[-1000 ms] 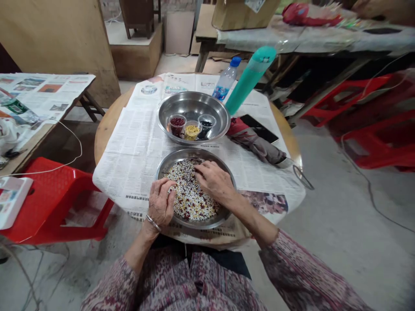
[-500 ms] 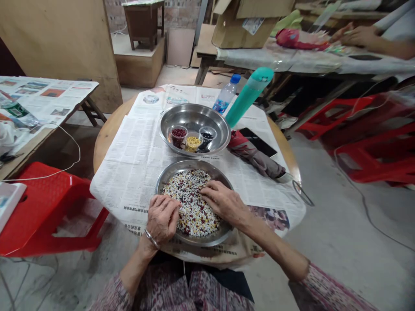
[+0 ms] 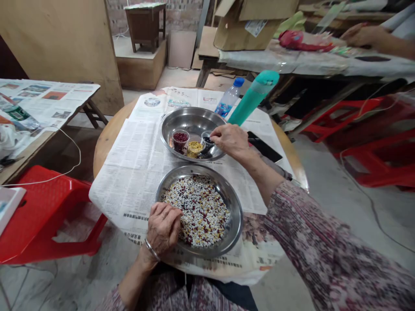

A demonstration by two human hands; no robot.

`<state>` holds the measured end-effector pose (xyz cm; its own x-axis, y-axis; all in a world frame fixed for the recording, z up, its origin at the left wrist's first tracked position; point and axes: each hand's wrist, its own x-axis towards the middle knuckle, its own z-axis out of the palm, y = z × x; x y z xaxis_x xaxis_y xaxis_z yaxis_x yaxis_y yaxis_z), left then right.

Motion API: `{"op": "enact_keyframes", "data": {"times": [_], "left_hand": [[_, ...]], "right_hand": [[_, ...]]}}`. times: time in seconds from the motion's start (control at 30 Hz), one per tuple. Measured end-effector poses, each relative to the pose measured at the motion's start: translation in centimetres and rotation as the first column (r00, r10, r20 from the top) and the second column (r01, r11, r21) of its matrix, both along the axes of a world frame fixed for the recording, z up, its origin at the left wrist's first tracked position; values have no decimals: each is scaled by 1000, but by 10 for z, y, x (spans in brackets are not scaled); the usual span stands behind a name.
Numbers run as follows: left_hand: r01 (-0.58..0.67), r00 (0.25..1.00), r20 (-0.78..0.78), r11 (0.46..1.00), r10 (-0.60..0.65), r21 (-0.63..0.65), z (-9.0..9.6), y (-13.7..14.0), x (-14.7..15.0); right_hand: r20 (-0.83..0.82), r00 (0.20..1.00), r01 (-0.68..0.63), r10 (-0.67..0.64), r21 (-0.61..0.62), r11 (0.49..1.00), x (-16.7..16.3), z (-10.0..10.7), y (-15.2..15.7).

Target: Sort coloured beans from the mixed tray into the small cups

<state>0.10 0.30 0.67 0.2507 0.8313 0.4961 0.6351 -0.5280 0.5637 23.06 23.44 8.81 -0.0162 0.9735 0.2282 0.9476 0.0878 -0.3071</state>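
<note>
A steel bowl point(image 3: 238, 224) close to me holds a mix of white grains with dark red, yellow and black beans. My left hand point(image 3: 164, 225), a bangle at its wrist, rests over the bowl's left rim with the fingers curled; what they hold, if anything, is hidden. Farther off, a second steel bowl point(image 3: 167, 123) contains three small clear cups: red beans point(image 3: 180, 137), yellow beans point(image 3: 195, 147) and black beans point(image 3: 208, 140). Over the black-bean cup is my right hand point(image 3: 231, 139), thumb and fingertips pinched together. Anything between them is too small to make out.
Behind the far bowl stand a blue-capped plastic bottle point(image 3: 228, 98) and a teal cylinder point(image 3: 254, 97). A dark phone point(image 3: 265, 147) lies at the right on the newspaper point(image 3: 119, 172). A red stool point(image 3: 45, 211) is at the left. Another person's hands point(image 3: 363, 36) are at the back table.
My right hand has left the near bowl's mix and reached forward to the black-bean cup. The near bowl has shifted slightly, while my left hand stays at its left rim.
</note>
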Motion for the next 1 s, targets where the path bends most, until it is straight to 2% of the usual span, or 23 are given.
{"op": "enact_keyframes", "data": {"times": [0.1, 0.2, 0.4, 0.5, 0.6, 0.67, 0.73, 0.8, 0.9, 0.97, 1.0], "left_hand": [[6, 1000, 4, 1000, -6, 5, -1, 0, 0], [4, 1000, 9, 1000, -4, 1, -2, 0, -1], [10, 1000, 6, 1000, -10, -21, -1, 0, -1], [8, 1000, 2, 1000, -8, -16, 0, 0, 0], [3, 1000, 8, 1000, -3, 3, -1, 0, 0], [-3, 1000, 15, 1000, 3, 10, -2, 0, 0], [-12, 1000, 27, 1000, 11, 9, -3, 0, 0], [-24, 999, 42, 1000, 24, 3, -4, 0, 0], [-41, 997, 63, 999, 41, -1, -5, -1, -1], [-42, 997, 63, 999, 42, 5, -5, -1, -1], [-42, 997, 59, 999, 41, 10, -5, -1, -1]], "right_hand": [[20, 998, -51, 52, -79, 996, 1, -10, 25], [46, 997, -59, 66, -137, 989, 2, -18, 36], [28, 997, -66, 68, -70, 995, 1, -21, 33], [0, 1000, -13, 13, -72, 997, -3, -11, 19], [-78, 997, 19, -19, -1, 1000, -4, 1, -6], [-158, 987, -19, 28, 58, 998, -3, 5, -34], [-224, 961, -149, 162, 75, 986, -5, 3, -72], [-255, 895, -371, 365, 25, 928, -13, -5, -117], [-240, 746, -657, 622, -107, 746, -32, -27, -181], [-197, 660, -751, 725, -147, 644, -45, -43, -208], [-150, 640, -768, 753, -152, 622, -50, -51, -214]]}}
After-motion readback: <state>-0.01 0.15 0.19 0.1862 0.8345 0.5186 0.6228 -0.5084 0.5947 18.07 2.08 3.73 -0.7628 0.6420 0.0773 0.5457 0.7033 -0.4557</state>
